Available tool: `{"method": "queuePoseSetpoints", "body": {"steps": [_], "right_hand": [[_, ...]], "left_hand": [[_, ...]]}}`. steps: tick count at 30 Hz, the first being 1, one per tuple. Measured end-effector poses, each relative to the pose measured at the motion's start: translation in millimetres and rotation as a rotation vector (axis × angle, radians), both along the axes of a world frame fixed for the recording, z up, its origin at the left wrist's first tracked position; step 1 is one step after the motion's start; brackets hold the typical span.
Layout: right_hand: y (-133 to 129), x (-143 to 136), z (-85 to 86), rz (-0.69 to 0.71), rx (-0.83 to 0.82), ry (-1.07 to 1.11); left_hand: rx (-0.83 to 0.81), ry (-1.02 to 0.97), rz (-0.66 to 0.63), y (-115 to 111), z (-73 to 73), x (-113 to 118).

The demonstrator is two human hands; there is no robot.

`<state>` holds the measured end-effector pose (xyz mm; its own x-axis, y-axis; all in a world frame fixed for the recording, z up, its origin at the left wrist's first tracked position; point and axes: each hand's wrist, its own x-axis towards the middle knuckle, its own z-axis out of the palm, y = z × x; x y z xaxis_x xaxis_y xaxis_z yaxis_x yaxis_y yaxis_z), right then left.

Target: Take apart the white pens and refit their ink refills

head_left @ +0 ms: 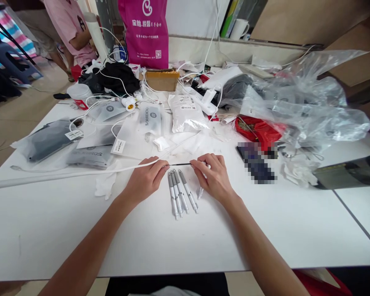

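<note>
A thin dark pen refill [181, 164] stretches level between my two hands, just above the table. My left hand [148, 174] pinches its narrow left end. The other end is gripped by the fingertips of my right hand [212, 174], and a small whitish piece shows among those fingers, too covered to make out. Below the refill lie several grey-and-white click pens [180, 193], side by side, with their grey grips toward the far side. A pale pen part [200, 192] rests under my right hand, partly hidden by it.
A white cable [80, 173] crosses the table on the left and runs past my left hand. Frosted bags [88, 156], a white packet [186, 113], a red bag [259, 129] and clear plastic [308, 111] crowd the back. A person [69, 28] is at the far left.
</note>
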<state>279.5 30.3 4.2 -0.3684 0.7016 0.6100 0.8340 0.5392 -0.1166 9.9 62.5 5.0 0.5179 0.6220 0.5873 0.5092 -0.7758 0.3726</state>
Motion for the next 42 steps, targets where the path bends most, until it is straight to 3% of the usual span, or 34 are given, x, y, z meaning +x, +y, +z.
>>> {"method": "queuePoseSetpoints", "body": {"steps": [15, 24, 28, 36, 42], "right_hand": [[0, -1, -1.6, 0.019, -0.027, 0.01], [-8, -19, -6.9, 0.156, -0.026, -0.046], [-10, -22, -4.7, 0.197, -0.096, 0.077], [-4, -2, 3.1, 0.102, -0.072, 0.194], [-9, -11, -3.5, 0.237, -0.176, 0.33]], "left_hand": [[-0.078, 0.009, 0.01, -1, -2.2, -1], [0.005, 0.096, -0.046, -13, -8.1, 11], [-0.008, 0.104, -0.045, -14, -9.8, 14], [-0.081, 0.057, 0.023, -9, -7.4, 10], [-0.15, 0.076, -0.06, -15, -9.1, 13]]}}
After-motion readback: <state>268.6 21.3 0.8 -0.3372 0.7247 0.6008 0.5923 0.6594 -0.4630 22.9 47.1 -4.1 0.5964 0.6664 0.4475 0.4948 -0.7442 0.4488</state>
